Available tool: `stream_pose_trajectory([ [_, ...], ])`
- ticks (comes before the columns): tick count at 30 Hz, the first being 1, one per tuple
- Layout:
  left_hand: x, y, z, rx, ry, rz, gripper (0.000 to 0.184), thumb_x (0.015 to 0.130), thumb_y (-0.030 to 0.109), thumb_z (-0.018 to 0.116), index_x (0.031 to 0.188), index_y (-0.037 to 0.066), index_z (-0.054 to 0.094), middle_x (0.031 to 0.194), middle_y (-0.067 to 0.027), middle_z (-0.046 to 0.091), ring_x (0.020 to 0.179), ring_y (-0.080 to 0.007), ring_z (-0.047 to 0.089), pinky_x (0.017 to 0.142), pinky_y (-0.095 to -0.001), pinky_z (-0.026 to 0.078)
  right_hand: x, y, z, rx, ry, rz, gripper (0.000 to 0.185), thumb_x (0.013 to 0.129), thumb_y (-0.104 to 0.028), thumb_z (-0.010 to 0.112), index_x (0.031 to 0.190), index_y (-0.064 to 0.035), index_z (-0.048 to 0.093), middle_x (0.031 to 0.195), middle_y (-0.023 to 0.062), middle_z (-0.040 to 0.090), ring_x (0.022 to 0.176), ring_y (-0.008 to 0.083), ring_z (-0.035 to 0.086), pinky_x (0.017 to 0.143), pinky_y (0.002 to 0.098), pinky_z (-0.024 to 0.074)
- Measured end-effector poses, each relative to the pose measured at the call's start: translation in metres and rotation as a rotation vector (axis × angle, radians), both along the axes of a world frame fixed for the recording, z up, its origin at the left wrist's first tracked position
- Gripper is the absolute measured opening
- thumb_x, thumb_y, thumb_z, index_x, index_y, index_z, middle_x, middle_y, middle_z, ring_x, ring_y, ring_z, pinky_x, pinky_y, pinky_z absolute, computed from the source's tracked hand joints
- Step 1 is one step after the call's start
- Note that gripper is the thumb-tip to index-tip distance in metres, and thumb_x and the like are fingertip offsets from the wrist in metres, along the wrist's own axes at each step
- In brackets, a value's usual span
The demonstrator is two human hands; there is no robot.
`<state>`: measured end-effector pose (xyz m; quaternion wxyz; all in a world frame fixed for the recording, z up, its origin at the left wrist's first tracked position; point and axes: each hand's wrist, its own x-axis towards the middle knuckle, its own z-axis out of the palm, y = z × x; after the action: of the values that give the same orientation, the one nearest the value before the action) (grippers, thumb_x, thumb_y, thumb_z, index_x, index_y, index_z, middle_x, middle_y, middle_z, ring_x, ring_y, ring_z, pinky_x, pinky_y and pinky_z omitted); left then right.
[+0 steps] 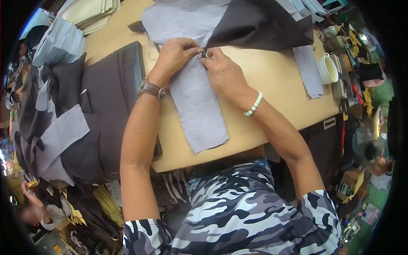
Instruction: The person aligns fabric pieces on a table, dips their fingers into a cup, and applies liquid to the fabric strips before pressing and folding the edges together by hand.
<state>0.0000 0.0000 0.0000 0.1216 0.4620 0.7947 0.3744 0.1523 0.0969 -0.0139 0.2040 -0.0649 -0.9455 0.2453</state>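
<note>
Both hands at the far part of the surface (pixel 276 89), fingertips nearly touching. Left hand (pixel 177 52) and right hand (pixel 226 73) each pinch the grey cloth (pixel 197 104) where it meets the dark cloth (pixel 263 27); can't tell which layers are in each pinch. Grey cloth lies flat on the surface, one end running toward the person, near the edge. Looks light, soft, creases easily, probably not slippery, not fragile. Best hold: thumb and fingertip right at the join; a grip on the loose end would likely just wrinkle it.
</note>
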Motion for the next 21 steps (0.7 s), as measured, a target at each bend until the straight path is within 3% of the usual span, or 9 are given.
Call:
stream_pose_trajectory([
  [2,-0.003,-0.002,-0.003,0.020,-0.021,-0.008,0.022,0.082,0.020,0.069,0.092,0.000,0.070,0.082,-0.0107,0.070,0.073,-0.0142,0.064,0.069,-0.0279,0.049,0.000,-0.005,0.003,0.051,0.014,-0.019,0.019,0.080,-0.005,0.051,0.093,-0.0031,0.064,0.106,0.0156,0.053,0.087,0.0345,0.060,0.074,0.0449,0.0501],
  [5,0.001,-0.004,-0.007,0.002,0.003,-0.005,0.022,0.082,0.019,0.069,0.091,0.000,0.070,0.081,-0.0102,0.070,0.073,-0.0134,0.063,0.068,-0.0278,0.049,0.007,-0.001,0.011,-0.095,-0.058,0.012,0.017,0.080,-0.005,0.050,0.089,-0.0038,0.065,0.107,0.0145,0.052,0.087,0.0334,0.060,0.075,0.0443,0.0501],
  [8,0.000,-0.001,-0.009,0.049,0.001,0.005,0.022,0.078,0.022,0.070,0.086,0.002,0.071,0.081,-0.0157,0.068,0.073,-0.0276,0.066,0.067,-0.0338,0.049,0.003,-0.002,0.002,-0.062,-0.010,-0.033,0.014,0.080,-0.007,0.052,0.085,-0.0046,0.065,0.106,0.0140,0.053,0.090,0.0324,0.059,0.076,0.0438,0.0499],
  [11,0.003,-0.003,-0.004,0.003,0.049,0.001,0.022,0.081,0.019,0.069,0.091,-0.001,0.070,0.082,-0.0113,0.070,0.073,-0.0163,0.064,0.069,-0.0286,0.049,0.011,0.000,0.008,-0.066,0.004,0.072,0.015,0.079,-0.004,0.049,0.081,-0.0037,0.064,0.102,0.0137,0.054,0.089,0.0313,0.059,0.077,0.0413,0.0496],
  [14,0.007,-0.004,-0.001,0.012,0.056,-0.009,0.023,0.082,0.019,0.068,0.091,-0.001,0.070,0.085,-0.0130,0.070,0.076,-0.0190,0.065,0.071,-0.0295,0.048,0.037,0.033,0.033,-0.216,0.176,0.196,0.019,0.076,0.001,0.043,0.079,-0.0020,0.062,0.100,0.0147,0.054,0.088,0.0303,0.058,0.079,0.0380,0.0486],
  [15,0.007,-0.005,-0.002,0.010,0.089,-0.012,0.023,0.082,0.019,0.068,0.091,-0.001,0.069,0.086,-0.0133,0.069,0.078,-0.0197,0.065,0.072,-0.0299,0.048,0.049,0.051,0.044,-0.200,0.161,0.123,0.024,0.073,0.006,0.040,0.082,-0.0010,0.061,0.110,0.0165,0.054,0.097,0.0272,0.056,0.087,0.0326,0.0444],
  [16,0.006,-0.006,-0.003,0.009,0.120,-0.019,0.023,0.083,0.020,0.067,0.091,-0.001,0.069,0.087,-0.0137,0.069,0.079,-0.0203,0.064,0.074,-0.0302,0.048,0.064,0.067,0.058,-0.287,0.214,-0.007,0.029,0.073,0.010,0.038,0.085,0.0002,0.062,0.111,0.0159,0.054,0.100,0.0282,0.055,0.088,0.0331,0.0444],
  [18,0.005,-0.008,-0.005,0.020,0.118,-0.043,0.023,0.085,0.020,0.064,0.093,-0.001,0.069,0.090,-0.0145,0.069,0.083,-0.0221,0.064,0.077,-0.0312,0.047,0.099,0.120,0.076,0.191,0.292,-0.249,0.031,0.072,0.008,0.041,0.090,-0.0007,0.065,0.106,0.0191,0.057,0.098,0.0340,0.057,0.086,0.0379,0.0461],
  [21,0.009,-0.010,0.004,-0.012,0.074,-0.047,0.026,0.086,0.022,0.063,0.095,-0.002,0.067,0.086,-0.0128,0.067,0.079,-0.0191,0.061,0.076,-0.0300,0.046,0.169,0.203,0.088,0.432,0.112,-0.556,0.036,0.074,0.004,0.043,0.099,-0.0060,0.067,0.114,0.0211,0.055,0.107,0.0376,0.053,0.094,0.0428,0.0417],
])
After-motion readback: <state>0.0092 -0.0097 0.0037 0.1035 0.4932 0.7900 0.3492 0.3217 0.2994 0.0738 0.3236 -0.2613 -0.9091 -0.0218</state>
